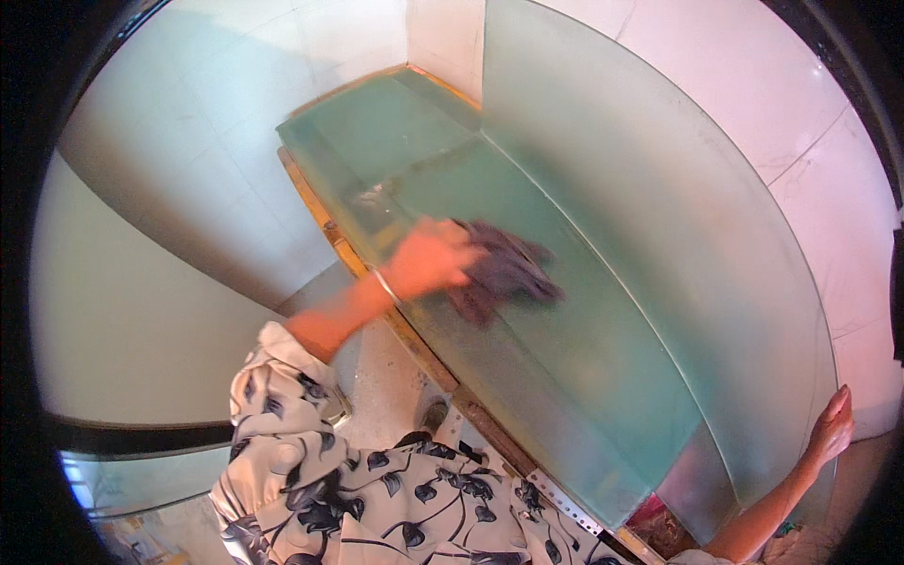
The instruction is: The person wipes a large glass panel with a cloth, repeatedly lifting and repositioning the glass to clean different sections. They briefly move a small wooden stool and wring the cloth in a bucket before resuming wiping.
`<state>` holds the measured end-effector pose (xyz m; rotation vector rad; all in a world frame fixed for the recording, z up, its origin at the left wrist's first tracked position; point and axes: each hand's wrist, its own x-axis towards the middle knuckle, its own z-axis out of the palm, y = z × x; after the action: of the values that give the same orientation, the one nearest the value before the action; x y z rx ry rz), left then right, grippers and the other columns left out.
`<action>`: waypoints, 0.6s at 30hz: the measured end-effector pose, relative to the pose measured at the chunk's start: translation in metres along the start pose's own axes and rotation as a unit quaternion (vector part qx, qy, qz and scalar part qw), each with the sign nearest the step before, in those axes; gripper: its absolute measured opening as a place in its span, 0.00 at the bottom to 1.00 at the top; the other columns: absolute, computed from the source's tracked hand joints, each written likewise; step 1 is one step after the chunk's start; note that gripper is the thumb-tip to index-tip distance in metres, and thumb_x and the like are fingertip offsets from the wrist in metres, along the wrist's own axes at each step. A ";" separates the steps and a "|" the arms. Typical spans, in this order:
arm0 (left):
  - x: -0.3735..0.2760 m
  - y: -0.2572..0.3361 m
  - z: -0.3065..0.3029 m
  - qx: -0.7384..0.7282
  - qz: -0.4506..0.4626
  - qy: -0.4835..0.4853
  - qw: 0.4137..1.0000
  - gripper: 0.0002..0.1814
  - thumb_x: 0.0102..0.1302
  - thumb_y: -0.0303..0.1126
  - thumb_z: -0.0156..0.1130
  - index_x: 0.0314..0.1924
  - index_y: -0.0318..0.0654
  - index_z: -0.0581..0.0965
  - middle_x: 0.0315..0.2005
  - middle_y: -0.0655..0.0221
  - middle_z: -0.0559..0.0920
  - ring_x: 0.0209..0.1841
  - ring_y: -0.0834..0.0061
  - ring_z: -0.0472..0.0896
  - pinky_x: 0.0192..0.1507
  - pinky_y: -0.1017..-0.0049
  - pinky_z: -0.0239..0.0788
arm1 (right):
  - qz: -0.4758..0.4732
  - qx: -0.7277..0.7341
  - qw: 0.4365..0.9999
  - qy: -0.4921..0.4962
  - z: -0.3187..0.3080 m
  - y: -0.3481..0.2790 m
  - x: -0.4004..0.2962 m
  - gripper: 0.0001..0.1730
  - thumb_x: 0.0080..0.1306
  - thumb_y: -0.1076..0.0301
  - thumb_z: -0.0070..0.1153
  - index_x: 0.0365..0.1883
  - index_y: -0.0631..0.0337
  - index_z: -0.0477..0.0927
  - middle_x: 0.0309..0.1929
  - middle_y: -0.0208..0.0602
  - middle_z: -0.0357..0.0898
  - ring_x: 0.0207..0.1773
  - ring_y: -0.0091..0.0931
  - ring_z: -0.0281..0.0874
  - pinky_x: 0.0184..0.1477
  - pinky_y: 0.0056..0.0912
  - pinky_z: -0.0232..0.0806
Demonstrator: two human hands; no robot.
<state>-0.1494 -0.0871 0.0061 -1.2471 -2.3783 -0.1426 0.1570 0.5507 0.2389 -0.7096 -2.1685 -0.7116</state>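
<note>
My left hand (432,256), blurred and wearing a pale bangle, presses a crumpled dark purple cloth (505,272) against a flat greenish glass sheet (593,353). The cloth lies near the middle of this sheet. Along the sheet's far side stands an upright frosted glass pane (635,183), its lower edge running down the length of the flat glass. At the far right, my right hand (832,429) is closed around the outer edge of the upright pane. The fingers behind the pane are partly hidden.
A worn wooden frame edge (424,353) with a perforated metal strip (565,503) borders the near side. Tiled walls (805,233) stand behind the pane and at the left (233,134). A large pale panel (148,304) leans at the left. Beneath me is the floor (388,381).
</note>
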 end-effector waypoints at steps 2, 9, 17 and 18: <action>-0.013 -0.049 -0.015 0.012 -0.090 -0.045 0.995 0.25 0.51 0.41 0.68 0.51 0.46 0.80 0.38 0.62 0.80 0.46 0.58 0.79 0.47 0.59 0.71 | 0.019 -0.001 1.000 -0.002 0.000 0.001 -0.010 0.34 0.77 0.39 0.34 0.43 0.56 0.85 0.32 0.53 0.83 0.33 0.50 0.80 0.35 0.56 0.68; -0.054 -0.163 -0.053 0.122 -0.453 0.060 0.881 0.16 0.58 0.38 0.66 0.44 0.41 0.78 0.37 0.53 0.81 0.45 0.52 0.80 0.45 0.55 0.72 | 0.021 0.049 0.999 -0.002 0.006 -0.013 -0.007 0.32 0.77 0.40 0.36 0.45 0.53 0.86 0.33 0.50 0.84 0.34 0.50 0.82 0.34 0.56 0.69; 0.073 0.054 -0.079 -0.060 0.004 0.217 0.974 0.16 0.41 0.39 0.70 0.30 0.41 0.78 0.28 0.63 0.75 0.33 0.58 0.75 0.37 0.58 0.68 | -0.002 0.030 0.998 0.053 -0.028 -0.044 -0.006 0.27 0.75 0.41 0.42 0.28 0.51 0.80 0.24 0.48 0.81 0.27 0.48 0.80 0.28 0.54 0.69; 0.085 0.089 -0.067 -0.092 0.081 0.203 0.972 0.17 0.38 0.41 0.70 0.30 0.46 0.78 0.29 0.67 0.75 0.35 0.61 0.74 0.36 0.60 0.67 | -0.005 0.023 0.998 0.051 -0.033 -0.049 -0.004 0.28 0.75 0.41 0.42 0.26 0.52 0.78 0.22 0.48 0.80 0.25 0.48 0.79 0.28 0.53 0.68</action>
<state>-0.0972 0.0097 0.0929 -1.3419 -1.9387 -0.5229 0.1420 0.4936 0.2424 -0.6264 -2.0899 -0.6866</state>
